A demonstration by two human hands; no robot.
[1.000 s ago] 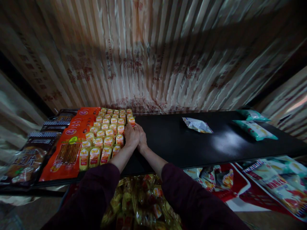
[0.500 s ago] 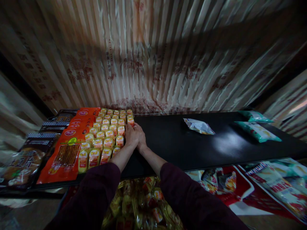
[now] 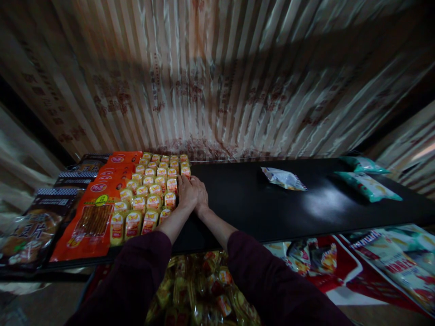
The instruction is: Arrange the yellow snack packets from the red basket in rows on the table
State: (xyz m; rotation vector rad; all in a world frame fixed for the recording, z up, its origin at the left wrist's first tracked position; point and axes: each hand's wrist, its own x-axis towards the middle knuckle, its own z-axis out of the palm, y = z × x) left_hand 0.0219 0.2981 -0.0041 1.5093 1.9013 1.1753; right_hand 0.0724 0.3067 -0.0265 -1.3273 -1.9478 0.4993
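Observation:
Rows of small yellow-wrapped snack cakes (image 3: 148, 191) stand packed together on the black shelf (image 3: 234, 203). At the right side of these rows, my left hand (image 3: 187, 192) touches or nearly touches the nearest cakes, its fingers curled. My right hand (image 3: 201, 195) is pressed close beside it, fingers also bent inward. Whatever lies between or under the two hands is hidden. Just beyond my fingertips is another wrapped cake (image 3: 185, 171), the front one of the short rightmost column.
Orange snack bags (image 3: 97, 199) and dark snack bags (image 3: 37, 226) lie to the left. Along the shelf on the right are a white packet (image 3: 283, 179) and green-and-white bags (image 3: 370, 185). Below, a pile of yellow packs (image 3: 204, 290) and a red basket (image 3: 353, 267) holding bags.
The hands stay at the same spot beside the cake rows, with only a very slight shift in the grip. The view has tilted a touch; the packs have not moved.

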